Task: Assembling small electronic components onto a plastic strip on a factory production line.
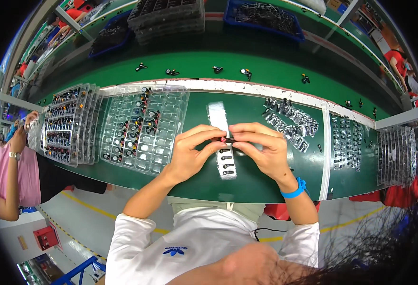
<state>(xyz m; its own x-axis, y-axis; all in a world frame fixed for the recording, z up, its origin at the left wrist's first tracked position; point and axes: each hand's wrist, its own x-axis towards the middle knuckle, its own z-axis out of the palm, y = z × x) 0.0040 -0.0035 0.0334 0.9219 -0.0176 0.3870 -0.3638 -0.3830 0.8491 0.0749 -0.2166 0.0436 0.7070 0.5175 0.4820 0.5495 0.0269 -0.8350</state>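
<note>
Both hands, left (190, 154) and right (266, 149), pinched one small part (226, 140) just above the strip (222, 142); a slack grip risked dropping it onto the bench (190, 183).

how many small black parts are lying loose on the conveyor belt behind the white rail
5 clearly: one at the far left, then and along the green belt. A few more specks near the right end may be parts too, too small to tell.
</note>
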